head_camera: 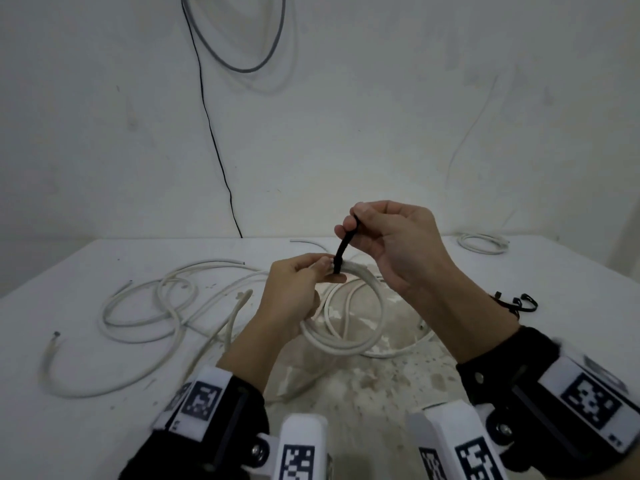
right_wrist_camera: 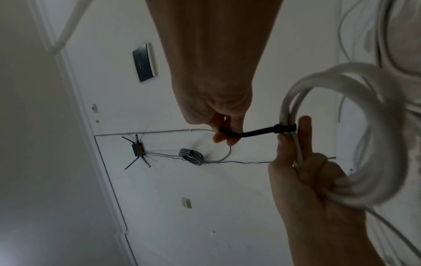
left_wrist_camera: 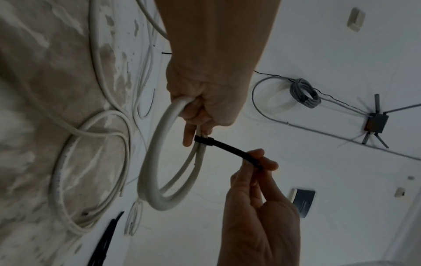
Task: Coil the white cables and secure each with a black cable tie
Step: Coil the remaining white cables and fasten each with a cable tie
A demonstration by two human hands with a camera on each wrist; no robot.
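Step in hand: we judge this to be the tightening of a black cable tie (head_camera: 341, 252) around a finished coil (head_camera: 346, 317).
Left hand (head_camera: 294, 296): we hold the coil's bundled strands with curled fingers, gripping right beside the tie so the turns stay stacked and cannot spring apart while the tie is drawn.
Right hand (head_camera: 391, 244): we pinch the tie's free tail between thumb and fingertips, raised above and away from the coil, so that the pull runs roughly along the strap.
Tie position: the loop already encircles the strands, with its head against the bundle; in the left wrist view the tail (left_wrist_camera: 230, 149) runs from the bundle to the right hand.
Coil position: held up off the table (head_camera: 69, 271), between the two hands.
Tightness: the wrist views are dim, so we cannot tell whether the loop is fully snug.
Remaining work: loose white cables (head_camera: 173, 299) lie uncoiled at the left of the table; spare black ties (head_camera: 517, 301) lie at the right, near the working hand; a small coil (head_camera: 481, 242) rests at the far right corner.
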